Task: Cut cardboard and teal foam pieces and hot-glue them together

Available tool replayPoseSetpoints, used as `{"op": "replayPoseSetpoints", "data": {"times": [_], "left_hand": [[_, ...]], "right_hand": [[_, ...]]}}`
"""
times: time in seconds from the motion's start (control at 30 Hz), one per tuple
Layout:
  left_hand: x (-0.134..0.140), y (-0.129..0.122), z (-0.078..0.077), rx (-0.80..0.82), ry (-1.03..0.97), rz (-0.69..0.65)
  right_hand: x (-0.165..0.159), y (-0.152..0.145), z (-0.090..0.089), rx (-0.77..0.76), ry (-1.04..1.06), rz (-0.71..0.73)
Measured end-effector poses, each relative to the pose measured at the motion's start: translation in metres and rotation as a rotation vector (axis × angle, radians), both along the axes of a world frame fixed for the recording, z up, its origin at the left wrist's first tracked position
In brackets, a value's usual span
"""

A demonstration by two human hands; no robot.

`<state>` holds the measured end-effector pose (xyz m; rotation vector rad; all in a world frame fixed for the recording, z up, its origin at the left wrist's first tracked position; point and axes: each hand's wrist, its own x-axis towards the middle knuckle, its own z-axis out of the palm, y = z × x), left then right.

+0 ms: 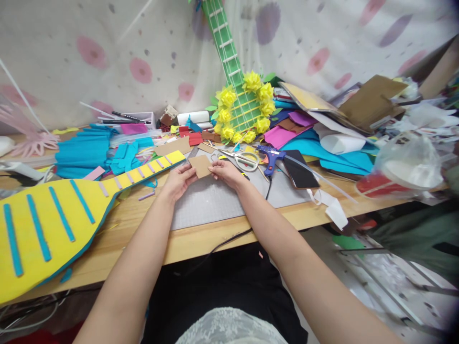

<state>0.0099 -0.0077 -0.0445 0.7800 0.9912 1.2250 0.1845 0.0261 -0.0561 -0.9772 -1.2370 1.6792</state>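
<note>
Between my two hands is a small brown piece of cardboard, held just above a grey cutting mat. My left hand grips its left edge with the fingers closed. On the right edge, my right hand pinches it between thumb and fingers. Scissors with pale handles lie just beyond my right hand, beside a blue glue gun. To the left rests a yellow guitar-shaped piece with blue strips on its body and purple strips along its neck.
A green paper guitar with yellow flowers leans on the back curtain. A black phone lies right of the glue gun. Coloured paper piles up behind it, and a red-and-clear bucket stands far right. A black cord crosses the front edge.
</note>
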Motion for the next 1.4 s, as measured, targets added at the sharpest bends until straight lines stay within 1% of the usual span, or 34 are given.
{"op": "replayPoseSetpoints", "data": {"times": [0.23, 0.87, 1.07, 1.4], "left_hand": [[0.0018, 0.0023, -0.0041, 0.005, 0.014, 0.055], [-0.0029, 0.0035, -0.0050, -0.013, 0.036, 0.008], [-0.0014, 0.0024, -0.0025, -0.033, 0.033, 0.027], [-0.0001, 0.0014, 0.0013, -0.060, 0.022, 0.015]], "right_hand": [[0.0004, -0.0020, 0.0030, -0.022, 0.020, 0.012], [0.0017, 0.0006, -0.0004, -0.014, 0.010, 0.028], [0.0020, 0.0022, -0.0021, -0.014, 0.024, 0.028], [0.0025, 0.0023, -0.0030, -0.025, 0.041, 0.032]]}}
